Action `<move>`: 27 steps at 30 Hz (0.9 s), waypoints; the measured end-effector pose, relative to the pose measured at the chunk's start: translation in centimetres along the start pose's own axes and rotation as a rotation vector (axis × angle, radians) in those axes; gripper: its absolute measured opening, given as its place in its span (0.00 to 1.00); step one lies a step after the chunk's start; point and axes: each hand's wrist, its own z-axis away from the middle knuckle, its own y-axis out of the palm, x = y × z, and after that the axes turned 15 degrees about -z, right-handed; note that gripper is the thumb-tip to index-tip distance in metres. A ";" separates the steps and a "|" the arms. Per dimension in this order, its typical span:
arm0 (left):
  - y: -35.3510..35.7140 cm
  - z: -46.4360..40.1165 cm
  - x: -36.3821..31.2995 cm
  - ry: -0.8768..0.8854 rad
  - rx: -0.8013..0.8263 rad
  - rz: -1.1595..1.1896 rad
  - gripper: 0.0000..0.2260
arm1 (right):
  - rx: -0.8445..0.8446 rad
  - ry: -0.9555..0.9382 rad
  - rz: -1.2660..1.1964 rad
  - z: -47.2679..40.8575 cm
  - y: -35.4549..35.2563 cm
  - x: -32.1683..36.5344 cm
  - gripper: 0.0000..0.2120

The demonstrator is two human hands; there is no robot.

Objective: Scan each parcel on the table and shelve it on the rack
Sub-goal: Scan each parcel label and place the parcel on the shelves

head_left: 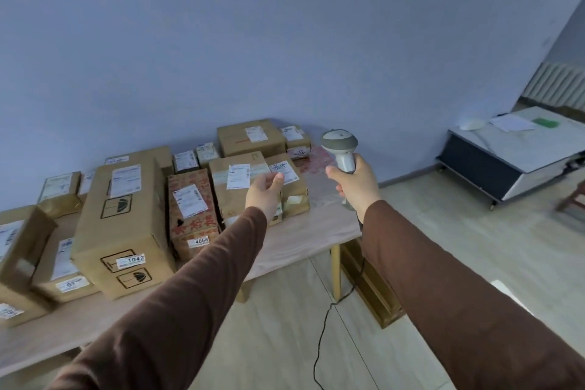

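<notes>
Right hand (pixel 356 182) clenched on scanner (pixel 341 149), left hand (pixel 264 193) released, fingers spread just above box (pixel 286 187) beside it.

a plain blue-grey wall (pixel 221 41) fills the upper field from 9 to 1 o'clock, meeting a pale wood-plank floor (pixel 443 247) along a dark skirting line. at 3 o'clock a low white cabinet on castors (pixel 506 165) stands with papers (pixel 512 122) on top; behind it, at 2 o'clock, a ribbed white radiator (pixel 554 85). light is cool, even and diffuse.
</notes>
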 end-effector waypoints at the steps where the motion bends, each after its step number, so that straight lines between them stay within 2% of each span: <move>1: 1.3 -1.1 0.1 -0.016 -0.005 0.004 0.18 | 0.011 0.012 0.011 -1.4 -0.5 -0.8 0.10; 5: 6.4 -5.5 -0.1 -0.072 -0.057 -0.019 0.17 | 0.064 0.059 0.019 -7.2 -2.6 -3.8 0.10; 12: 13.4 -11.5 0.5 -0.259 -0.112 -0.002 0.23 | 0.174 0.196 0.043 -15.9 -3.8 -9.9 0.12; 21: 17.0 -18.8 3.6 -0.392 -0.135 -0.043 0.28 | 0.243 0.331 0.133 -23.0 0.7 -16.3 0.17; 27: 18.3 -22.9 5.9 -0.463 -0.165 -0.124 0.26 | 0.194 0.386 0.193 -25.7 3.7 -19.9 0.14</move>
